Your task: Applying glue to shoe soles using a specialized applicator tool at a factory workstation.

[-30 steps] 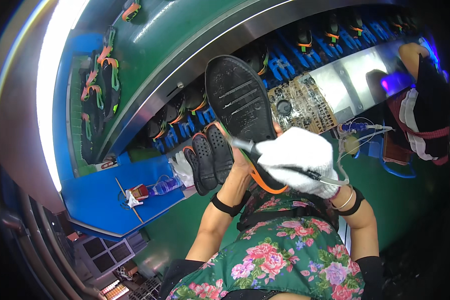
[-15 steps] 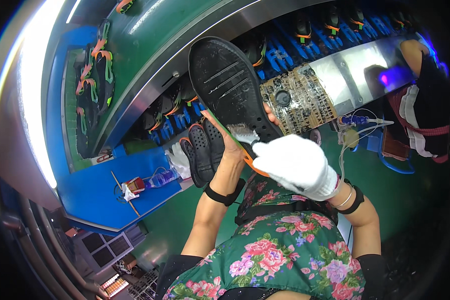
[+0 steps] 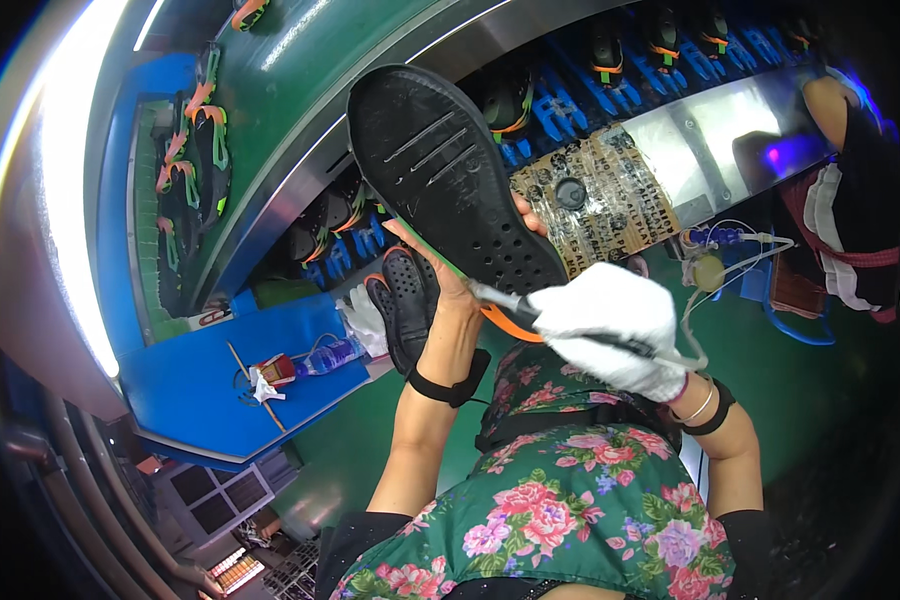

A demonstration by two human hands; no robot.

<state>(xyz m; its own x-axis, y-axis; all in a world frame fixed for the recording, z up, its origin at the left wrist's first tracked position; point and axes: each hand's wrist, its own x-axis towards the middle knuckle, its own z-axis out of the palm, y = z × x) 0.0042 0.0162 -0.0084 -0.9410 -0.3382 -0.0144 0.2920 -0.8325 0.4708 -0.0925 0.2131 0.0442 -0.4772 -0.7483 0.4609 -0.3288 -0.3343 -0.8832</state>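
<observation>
My bare left hand is wrapped round a large black shoe sole, thumb along its left edge and fingertips showing at its right edge. The sole's inner face is toward me, with wet-looking streaks across the wide end and small holes near the heel. An orange and green rim shows along its lower left side. In a white knit glove, my right hand grips a brush by its dark handle. The bristle end lies at the heel's left edge, next to my left hand. A thin clear hose runs up from behind the glove.
Several black soles stand behind my left forearm. A blue table at left bears a bottle and a stick. Shoes on blue holders line the far rack. A taped cardboard piece covers the metal ledge. Another person's arm is at right.
The sole has shifted a little left and up. My right hand has moved down and turned, and the brush has gone from the sole's inner face to its left heel edge.
</observation>
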